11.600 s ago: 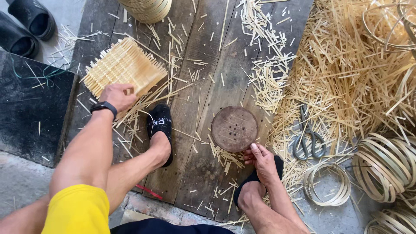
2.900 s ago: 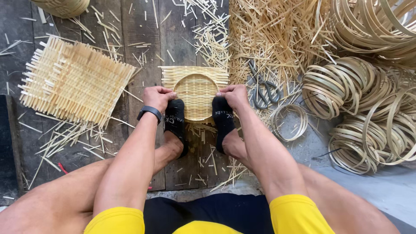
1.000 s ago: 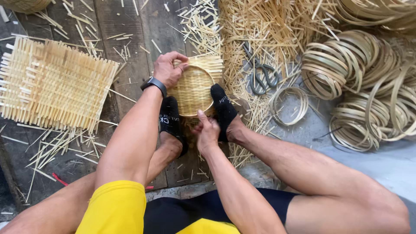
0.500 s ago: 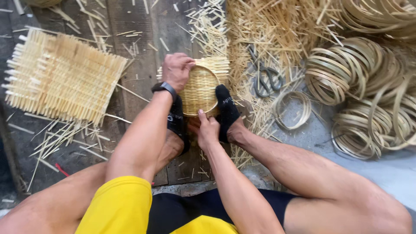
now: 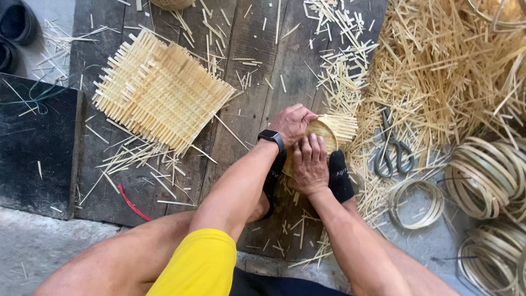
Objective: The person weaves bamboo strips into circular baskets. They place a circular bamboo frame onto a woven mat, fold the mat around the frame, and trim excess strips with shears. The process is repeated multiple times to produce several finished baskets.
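Observation:
A small woven bamboo mat (image 5: 332, 127) with a ring around it stands between my two black-socked feet (image 5: 339, 178) on the wooden boards. My left hand (image 5: 293, 121), with a black watch (image 5: 271, 137) on the wrist, grips the mat's far left edge. My right hand (image 5: 309, 164) lies flat over the mat's near face, fingers pointing away from me, and covers most of it. Only the mat's upper right corner with its loose strip ends shows.
A larger square woven bamboo mat (image 5: 161, 90) lies at the upper left. Scissors (image 5: 391, 147) lie on a heap of cut bamboo strips (image 5: 438, 71) at the right. Coiled bamboo rings (image 5: 487, 175) are stacked at the far right. A black mat (image 5: 33, 142) and shoes (image 5: 16, 27) are at the left.
My right hand has slid up from the mat's lower edge to press over its face. The camera has swung right, so everything sits further left in view.

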